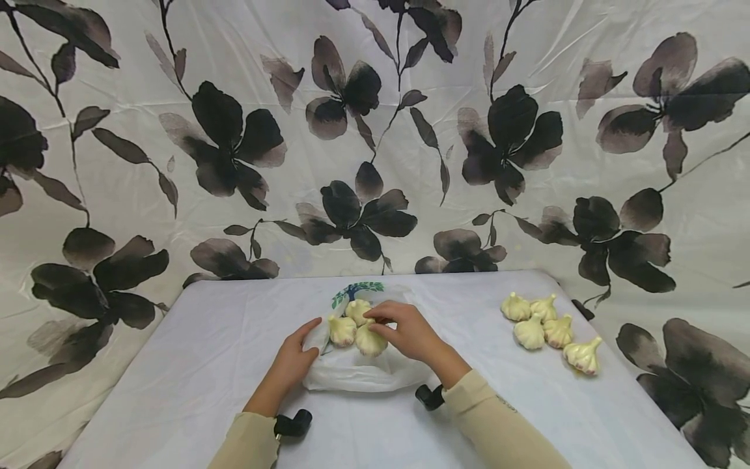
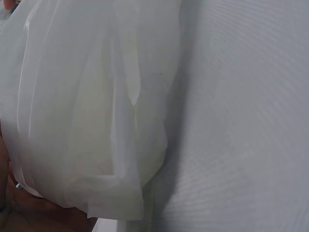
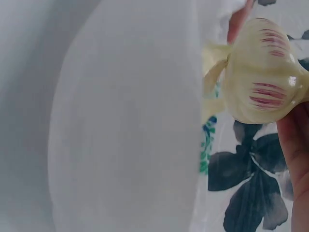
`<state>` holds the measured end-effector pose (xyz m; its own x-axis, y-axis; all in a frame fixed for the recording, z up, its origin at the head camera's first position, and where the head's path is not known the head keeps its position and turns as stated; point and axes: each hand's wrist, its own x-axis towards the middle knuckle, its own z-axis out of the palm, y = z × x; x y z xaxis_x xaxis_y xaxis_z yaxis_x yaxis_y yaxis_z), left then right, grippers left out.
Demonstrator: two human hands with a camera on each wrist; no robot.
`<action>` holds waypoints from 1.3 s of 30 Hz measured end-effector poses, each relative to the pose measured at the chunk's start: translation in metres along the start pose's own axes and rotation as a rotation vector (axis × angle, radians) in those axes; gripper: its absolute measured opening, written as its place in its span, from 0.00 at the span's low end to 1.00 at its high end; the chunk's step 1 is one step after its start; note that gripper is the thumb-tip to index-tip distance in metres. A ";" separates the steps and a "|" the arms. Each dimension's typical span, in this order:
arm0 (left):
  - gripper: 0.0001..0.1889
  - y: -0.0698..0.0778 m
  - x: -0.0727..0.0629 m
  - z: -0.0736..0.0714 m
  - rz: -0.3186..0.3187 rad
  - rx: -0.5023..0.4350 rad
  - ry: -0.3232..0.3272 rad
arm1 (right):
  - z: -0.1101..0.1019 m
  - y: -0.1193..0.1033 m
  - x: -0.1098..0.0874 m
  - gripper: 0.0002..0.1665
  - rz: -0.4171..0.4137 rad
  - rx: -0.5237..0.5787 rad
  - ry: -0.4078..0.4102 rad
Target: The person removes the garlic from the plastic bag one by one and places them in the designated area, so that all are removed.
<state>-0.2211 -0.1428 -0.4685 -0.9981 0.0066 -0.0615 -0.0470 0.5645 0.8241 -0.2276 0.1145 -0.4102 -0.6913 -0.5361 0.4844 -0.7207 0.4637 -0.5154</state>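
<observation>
In the head view, a white plastic bag (image 1: 363, 376) with a green and blue tree print lies at the middle of the table, its mouth open. My right hand (image 1: 408, 331) pinches a garlic bulb (image 1: 370, 340) over the bag's opening; in the right wrist view this garlic bulb (image 3: 263, 72) shows reddish streaks. Two other bulbs, one at the left (image 1: 342, 331) and one behind (image 1: 357, 311), sit within the bag's mouth. My left hand (image 1: 291, 360) holds the bag's left edge between thumb and fingers. The bag (image 2: 72, 106) hides most of that hand in the left wrist view.
Several more garlic bulbs (image 1: 530, 332) lie grouped at the table's right side, one (image 1: 583, 356) slightly nearer. A white cloth covers the table (image 1: 193, 371). Behind it hangs a floral curtain (image 1: 422, 163). Black wrist cameras (image 1: 294, 423) sit below both hands.
</observation>
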 end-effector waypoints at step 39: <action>0.36 0.000 0.000 0.002 0.000 0.015 0.009 | -0.089 0.041 -0.062 0.13 0.101 -0.073 0.174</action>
<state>-0.2205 -0.1408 -0.4697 -0.9984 -0.0014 -0.0564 -0.0468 0.5768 0.8155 -0.2186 0.2292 -0.3986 -0.7545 -0.3570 0.5508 -0.6443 0.5625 -0.5181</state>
